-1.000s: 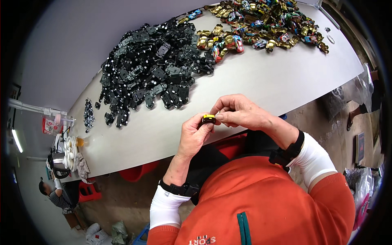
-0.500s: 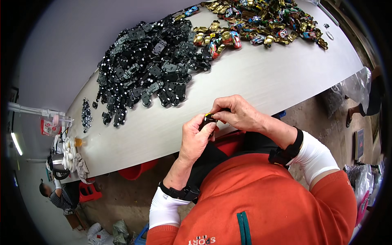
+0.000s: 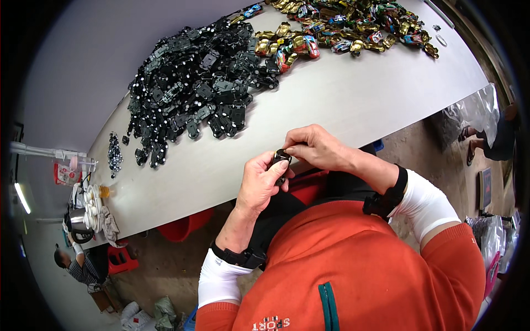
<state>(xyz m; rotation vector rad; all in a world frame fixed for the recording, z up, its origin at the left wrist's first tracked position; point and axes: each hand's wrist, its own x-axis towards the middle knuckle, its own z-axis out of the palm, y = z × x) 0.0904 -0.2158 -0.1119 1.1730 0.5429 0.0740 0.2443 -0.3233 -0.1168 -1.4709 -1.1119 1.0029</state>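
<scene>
My left hand (image 3: 258,179) is closed around a small black toy car chassis (image 3: 282,157), held just past the table's near edge above my lap. Thumb and fingers grip it from both sides. My right hand (image 3: 316,148) meets it at its upper end, the thumb and index finger pinched together; what they hold, if anything, is too small to make out. Beyond my hands, a large heap of black toy car chassis (image 3: 193,88) with small wheels lies on the table. To its right is a pile of gold and coloured toy car bodies (image 3: 353,25).
The long pale table (image 3: 331,99) runs across in front of me. A small pile of wheels (image 3: 115,154) lies at its left. Cups and a kettle (image 3: 83,220) stand at the left end. Another person (image 3: 83,265) sits beyond. A clear plastic bag (image 3: 475,113) hangs at the right.
The chassis has turned slightly in my left hand, and the yellow bit seen on it earlier barely shows. My right fingers have shifted a little along its upper end.
</scene>
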